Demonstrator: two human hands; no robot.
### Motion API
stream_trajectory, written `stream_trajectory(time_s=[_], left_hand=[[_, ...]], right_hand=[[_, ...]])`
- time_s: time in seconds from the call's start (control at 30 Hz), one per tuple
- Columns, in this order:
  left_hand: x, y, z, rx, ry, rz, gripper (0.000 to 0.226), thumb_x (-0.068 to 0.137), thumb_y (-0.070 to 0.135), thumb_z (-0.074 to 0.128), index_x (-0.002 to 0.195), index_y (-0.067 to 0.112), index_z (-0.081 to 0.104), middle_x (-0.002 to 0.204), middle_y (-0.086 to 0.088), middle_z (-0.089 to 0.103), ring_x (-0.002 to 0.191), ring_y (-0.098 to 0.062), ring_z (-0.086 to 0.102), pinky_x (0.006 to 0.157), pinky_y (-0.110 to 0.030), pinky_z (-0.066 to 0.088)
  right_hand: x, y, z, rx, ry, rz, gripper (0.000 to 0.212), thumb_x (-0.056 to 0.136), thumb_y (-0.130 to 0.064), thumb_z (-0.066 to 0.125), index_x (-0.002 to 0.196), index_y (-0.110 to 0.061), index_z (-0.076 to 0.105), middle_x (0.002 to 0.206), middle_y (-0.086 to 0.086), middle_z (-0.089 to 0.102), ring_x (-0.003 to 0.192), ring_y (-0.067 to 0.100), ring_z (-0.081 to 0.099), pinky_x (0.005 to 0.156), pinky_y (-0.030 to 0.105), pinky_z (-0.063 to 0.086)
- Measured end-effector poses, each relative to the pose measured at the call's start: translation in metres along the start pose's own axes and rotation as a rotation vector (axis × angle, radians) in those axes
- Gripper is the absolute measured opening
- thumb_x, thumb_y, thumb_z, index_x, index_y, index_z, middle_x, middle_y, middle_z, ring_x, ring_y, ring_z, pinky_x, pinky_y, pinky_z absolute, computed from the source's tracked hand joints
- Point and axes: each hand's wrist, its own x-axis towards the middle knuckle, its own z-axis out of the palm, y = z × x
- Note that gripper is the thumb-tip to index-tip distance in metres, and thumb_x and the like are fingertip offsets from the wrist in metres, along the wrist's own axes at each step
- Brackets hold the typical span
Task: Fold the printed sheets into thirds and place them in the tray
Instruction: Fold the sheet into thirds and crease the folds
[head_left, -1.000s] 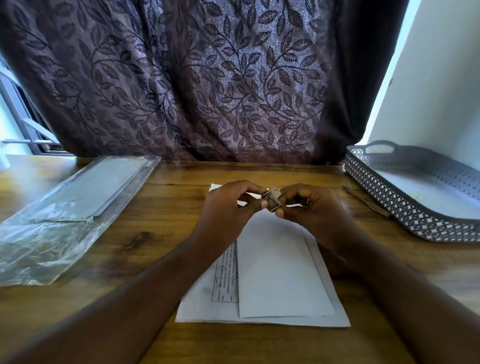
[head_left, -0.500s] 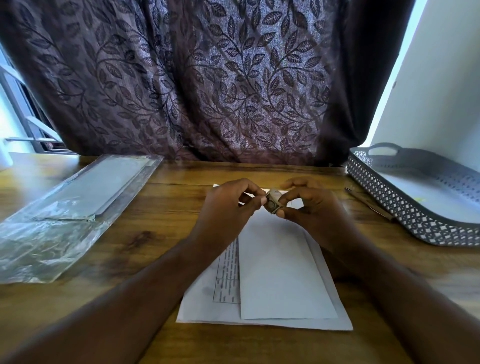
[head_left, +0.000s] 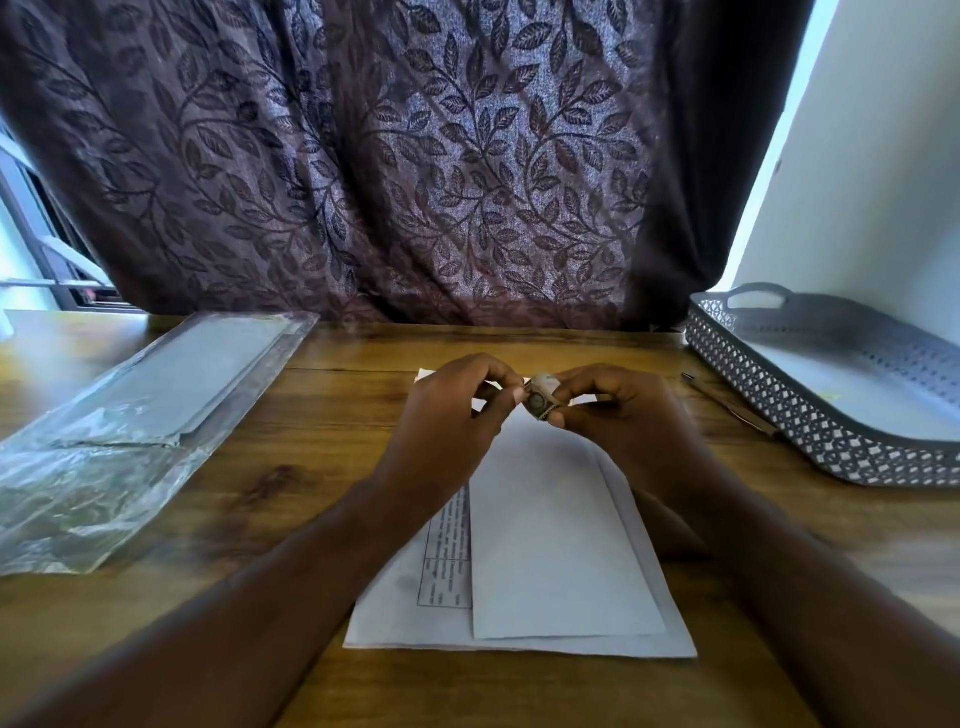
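While the head cam is looking down at the desk, the printed sheet (head_left: 405, 608) is lying flat on the wooden table (head_left: 311, 441) right in the middle, so I'm using it as my reference for everything. A plain white sheet (head_left: 556, 545) is lying on top of it, covering its right side and leaving a strip of boxed print showing along the left. Can't tell whether that top one is folded.

Both hands are hanging just above the far end of the printed sheet. The left hand (head_left: 457, 415) is pinching a small item (head_left: 543, 397) with thumb and fingertips, and the right hand (head_left: 618, 415) is pinching the same item from the other side, fingers curled. It's greyish with some pattern on it, honestly too blurry to say what it is.

Off to the right of the printed sheet and well apart from it, the grey lattice-walled tray (head_left: 779, 410) is sitting by a white wall. A pen (head_left: 730, 405) is lying between the printed sheet and the tray, just beside the tray. Way out left of the printed sheet, a crinkly clear plastic sleeve (head_left: 130, 415) is lying with grey sheets inside. Beyond the printed sheet, a leaf-patterned curtain (head_left: 389, 156) is hanging behind the table.
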Motion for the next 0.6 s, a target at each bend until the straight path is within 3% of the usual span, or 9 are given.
stream_trajectory(time_s=[0.13, 0.27, 0.43, 0.5, 0.6], left_hand=[[-0.002, 0.0, 0.0, 0.089, -0.003, 0.096, 0.006, 0.095, 0.017, 0.066, 0.099, 0.013, 0.068, 0.1, 0.003, 0.071, 0.081, -0.005, 0.065, 0.064, -0.022, 0.057], [-0.003, 0.0, 0.002, 0.105, -0.013, 0.151, 0.007, 0.096, 0.016, 0.065, 0.1, 0.012, 0.067, 0.099, 0.003, 0.069, 0.085, -0.009, 0.066, 0.064, -0.031, 0.06], [-0.002, 0.0, 0.002, -0.028, -0.029, -0.011, 0.004, 0.096, 0.016, 0.065, 0.096, 0.014, 0.068, 0.097, 0.007, 0.072, 0.086, -0.008, 0.069, 0.064, -0.032, 0.062], [-0.001, -0.001, 0.0, -0.084, -0.029, -0.092, 0.004, 0.096, 0.015, 0.065, 0.093, 0.016, 0.068, 0.094, 0.01, 0.073, 0.084, -0.006, 0.069, 0.065, -0.031, 0.062], [0.001, -0.007, 0.002, -0.121, -0.053, -0.157, 0.007, 0.095, 0.017, 0.065, 0.09, 0.02, 0.069, 0.093, 0.014, 0.073, 0.084, -0.005, 0.07, 0.066, -0.033, 0.063]], right_hand=[[0.001, -0.002, -0.002, -0.029, 0.028, 0.108, 0.024, 0.079, -0.016, 0.083, 0.083, -0.038, 0.072, 0.089, -0.022, 0.073, 0.09, 0.007, 0.068, 0.076, 0.031, 0.056], [0.0, -0.005, -0.003, -0.076, 0.034, 0.197, 0.006, 0.082, -0.021, 0.081, 0.087, -0.021, 0.077, 0.086, -0.013, 0.073, 0.082, 0.009, 0.067, 0.075, 0.04, 0.057], [0.0, -0.002, -0.013, -0.234, 0.142, 0.344, 0.008, 0.08, -0.026, 0.081, 0.077, -0.025, 0.074, 0.076, -0.013, 0.07, 0.068, 0.005, 0.061, 0.058, 0.024, 0.045], [0.002, 0.001, -0.023, -0.404, 0.15, 0.392, 0.01, 0.081, -0.028, 0.08, 0.076, -0.028, 0.071, 0.076, -0.013, 0.069, 0.071, 0.002, 0.061, 0.057, 0.021, 0.04], [-0.001, 0.011, -0.045, -0.589, 0.199, 0.485, 0.01, 0.081, -0.031, 0.079, 0.084, -0.03, 0.069, 0.087, -0.008, 0.069, 0.081, 0.014, 0.063, 0.066, 0.027, 0.047]])
